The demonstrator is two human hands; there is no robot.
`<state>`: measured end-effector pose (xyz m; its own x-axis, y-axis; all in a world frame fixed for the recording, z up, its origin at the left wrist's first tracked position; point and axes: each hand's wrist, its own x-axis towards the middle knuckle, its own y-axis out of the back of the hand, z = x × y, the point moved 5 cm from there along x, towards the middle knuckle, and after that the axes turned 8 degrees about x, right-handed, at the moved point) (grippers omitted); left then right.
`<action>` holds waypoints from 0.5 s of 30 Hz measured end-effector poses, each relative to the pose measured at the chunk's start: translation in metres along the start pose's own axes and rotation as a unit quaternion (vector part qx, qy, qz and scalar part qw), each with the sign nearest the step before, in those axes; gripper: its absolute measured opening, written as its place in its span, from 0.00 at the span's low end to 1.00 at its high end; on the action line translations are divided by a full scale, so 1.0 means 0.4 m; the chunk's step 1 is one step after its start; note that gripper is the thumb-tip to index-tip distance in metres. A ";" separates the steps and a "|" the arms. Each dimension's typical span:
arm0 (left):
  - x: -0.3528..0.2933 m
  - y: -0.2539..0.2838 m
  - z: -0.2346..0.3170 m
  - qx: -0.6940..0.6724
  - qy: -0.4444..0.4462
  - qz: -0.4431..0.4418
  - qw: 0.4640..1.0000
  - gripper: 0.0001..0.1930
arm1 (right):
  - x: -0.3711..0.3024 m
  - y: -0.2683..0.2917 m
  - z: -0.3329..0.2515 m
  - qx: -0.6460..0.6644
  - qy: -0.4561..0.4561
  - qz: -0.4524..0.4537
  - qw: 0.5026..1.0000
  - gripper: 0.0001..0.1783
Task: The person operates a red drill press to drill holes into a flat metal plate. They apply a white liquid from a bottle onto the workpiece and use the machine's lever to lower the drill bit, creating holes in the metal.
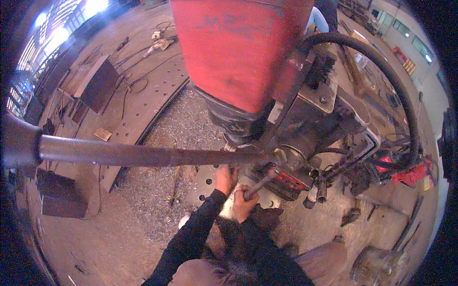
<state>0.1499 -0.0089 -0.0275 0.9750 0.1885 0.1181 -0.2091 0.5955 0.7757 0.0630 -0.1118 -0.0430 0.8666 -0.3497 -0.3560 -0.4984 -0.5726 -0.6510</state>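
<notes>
A large drilling machine with a red housing (234, 47) stands over a pale metal plate with holes (195, 193). My right hand (244, 204) is closed round the near end of a short metal handle (262, 183) that slants up into the machine. Just left of it, my left hand (226, 180) reaches in at the machine's base, above the plate. Its fingertips are hidden under a long metal lever (143, 153), so what they touch cannot be made out. The lever crosses the view from a dark grip (19, 140) at the far left.
Metal shavings (157, 190) cover the ground around the plate. A thick black hose (405, 90) arches over the machine's right side. To the left lie a long perforated steel beam (157, 107) and dark steel blocks (98, 83). A person's leg (317, 21) shows behind the red housing.
</notes>
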 end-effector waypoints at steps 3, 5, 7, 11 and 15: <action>0.014 -0.028 -0.016 -0.002 -0.002 0.005 1.000 0.16 | 0.009 0.011 0.005 -0.175 0.104 -0.045 0.978 0.16; 0.014 -0.046 -0.031 -0.004 0.005 0.005 1.000 0.15 | 0.011 0.014 0.014 -0.188 0.114 -0.058 0.974 0.18; 0.011 -0.048 -0.022 -0.018 0.010 0.014 1.000 0.15 | 0.017 0.019 0.011 -0.203 0.095 -0.075 0.972 0.19; 0.004 -0.030 -0.010 -0.019 -0.001 0.047 0.999 0.15 | 0.010 0.012 0.012 -0.124 0.072 -0.045 0.989 0.19; -0.011 -0.010 0.020 -0.040 0.021 0.031 0.998 0.16 | 0.048 0.073 0.059 0.041 0.055 0.019 0.997 0.19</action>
<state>0.1471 -0.0182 -0.0262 0.9563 0.2587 0.1360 -0.2755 0.6426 0.7150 0.0657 -0.1179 -0.0846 0.8370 -0.4518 -0.3088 -0.5235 -0.4964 -0.6925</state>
